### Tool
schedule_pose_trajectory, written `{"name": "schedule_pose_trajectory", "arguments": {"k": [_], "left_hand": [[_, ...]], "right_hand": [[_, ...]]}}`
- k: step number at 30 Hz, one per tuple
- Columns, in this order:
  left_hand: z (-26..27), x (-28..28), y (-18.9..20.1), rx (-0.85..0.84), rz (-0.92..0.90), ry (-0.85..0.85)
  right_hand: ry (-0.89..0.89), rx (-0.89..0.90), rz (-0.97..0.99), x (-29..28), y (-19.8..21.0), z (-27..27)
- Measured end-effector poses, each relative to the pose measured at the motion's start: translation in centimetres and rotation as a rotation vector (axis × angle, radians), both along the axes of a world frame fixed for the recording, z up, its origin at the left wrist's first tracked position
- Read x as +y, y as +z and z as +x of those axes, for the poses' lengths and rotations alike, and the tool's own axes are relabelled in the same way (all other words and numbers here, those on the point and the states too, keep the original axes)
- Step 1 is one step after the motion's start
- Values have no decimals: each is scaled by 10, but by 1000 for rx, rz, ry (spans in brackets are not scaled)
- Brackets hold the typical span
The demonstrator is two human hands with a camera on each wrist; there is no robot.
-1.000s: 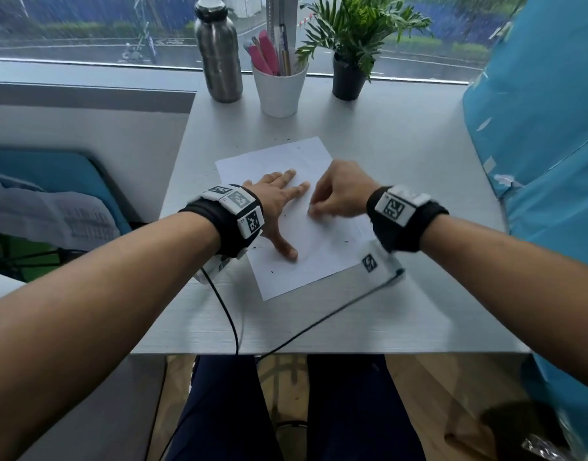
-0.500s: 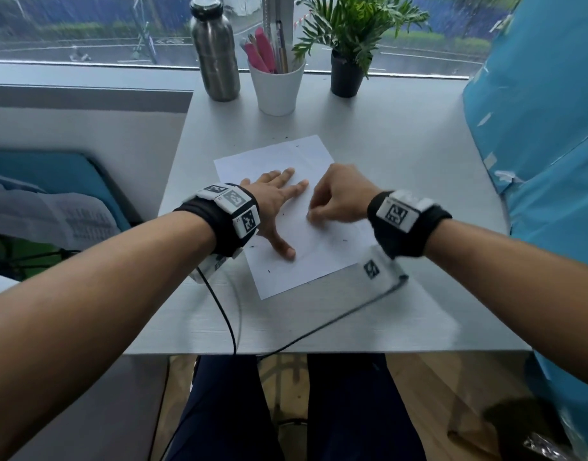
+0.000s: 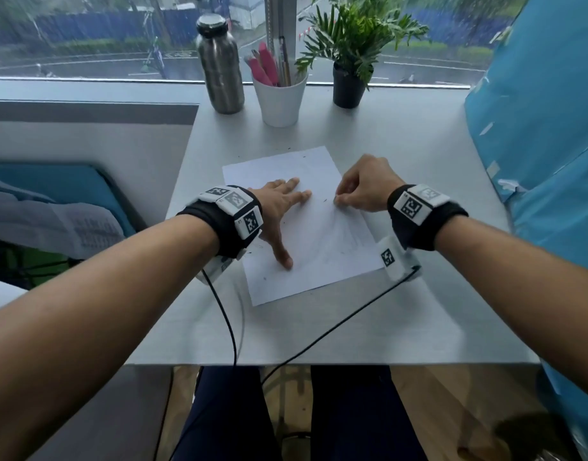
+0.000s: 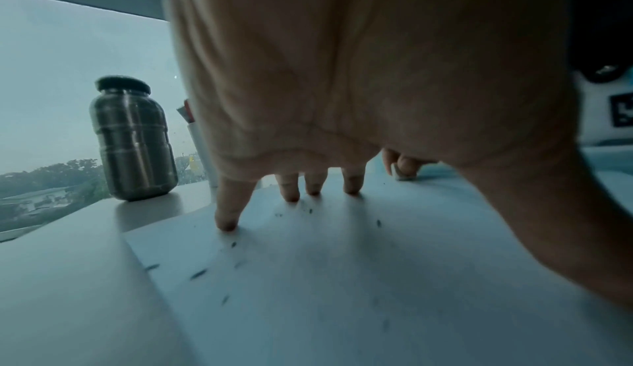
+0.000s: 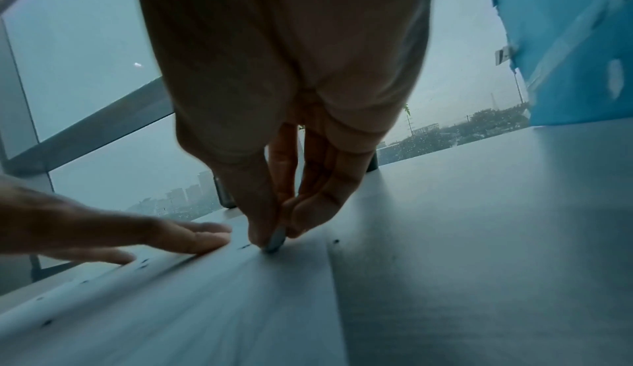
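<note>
Nearest on the counter [image 3: 419, 168]: white paper [image 3: 319, 261] lying flat, dark specks scattered over it.
Left hand [image 3: 279, 207]: flat on the paper's left part, fingers [image 4: 226, 217] spread, tips pressing down.
Right hand [image 3: 362, 188]: over the paper's right edge, thumb and fingers pinching a small pale block [image 5: 276, 240].
Block: lower end touching the paper, just right of the left fingertips.
Beyond the paper: bottle [image 3: 221, 71], cup [image 3: 279, 101], plant [image 3: 349, 38].

Eraser [image 5: 275, 240] on paper [image 3: 319, 234] on table [image 3: 402, 144]; bottle [image 3: 221, 68], cup [image 3: 279, 101], plant [image 3: 352, 38] behind.
</note>
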State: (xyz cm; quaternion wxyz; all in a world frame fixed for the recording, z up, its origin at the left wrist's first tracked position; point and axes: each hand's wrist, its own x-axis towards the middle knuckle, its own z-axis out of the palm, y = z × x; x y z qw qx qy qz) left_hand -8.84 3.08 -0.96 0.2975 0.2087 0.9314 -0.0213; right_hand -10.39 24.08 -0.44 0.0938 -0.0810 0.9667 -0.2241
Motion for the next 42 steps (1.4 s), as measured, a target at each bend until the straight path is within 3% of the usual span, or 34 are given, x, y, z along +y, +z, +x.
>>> {"name": "schedule_pose_trajectory", "arguments": {"k": [5,9,15,19,24,29,34,39,42], "left_hand": [[-10,27,4,120,90,-3],[-14,30,-10,34,125,-9],[-18,32,-11,11,29,-42],[-22,32,-15,19,-2,-52],[-25,31,-16,1,20,-39],[-26,34,-16,-1,-21,-55],[-23,36,-10,-11,-7,-49],[-23,35,-10,-15,-30,-63],[-20,36,-8,-27,-24,-62]], "right_hand": [[23,10,34,1,-2,-4],[81,-16,30,4,0,-4],[3,44,3,0,1,-8],[191,-94,9,-13,2,22],[0,48,-5,2,6,-13],[182,-110,41,-9,2,24],[-22,19,-26,4,6,-9],[197,-95,73,-6,7,25],[123,-53,84,-1,12,6]]}}
